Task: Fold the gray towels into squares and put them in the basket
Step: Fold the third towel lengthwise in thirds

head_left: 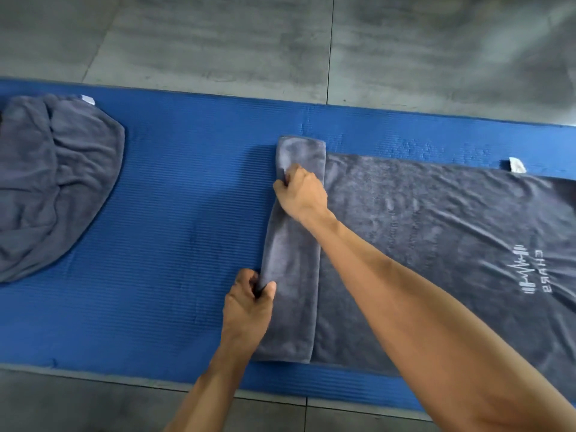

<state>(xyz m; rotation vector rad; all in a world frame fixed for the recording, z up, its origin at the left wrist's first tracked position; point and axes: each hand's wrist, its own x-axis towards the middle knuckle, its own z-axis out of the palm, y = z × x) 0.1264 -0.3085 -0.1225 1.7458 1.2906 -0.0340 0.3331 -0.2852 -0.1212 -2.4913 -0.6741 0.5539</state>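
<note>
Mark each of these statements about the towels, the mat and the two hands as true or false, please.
1. Both hands grip the folded strip of the spread towel. True: the left hand pinches the folded strip near its close end, and the right hand grips it near its far end.
2. The towel lies on a red mat. False: the mat is blue.
3. A second gray towel lies crumpled at the left. True.
4. The spread towel has no print. False: a white logo shows on it.
5. A basket stands on the mat. False: no basket is in view.
</note>
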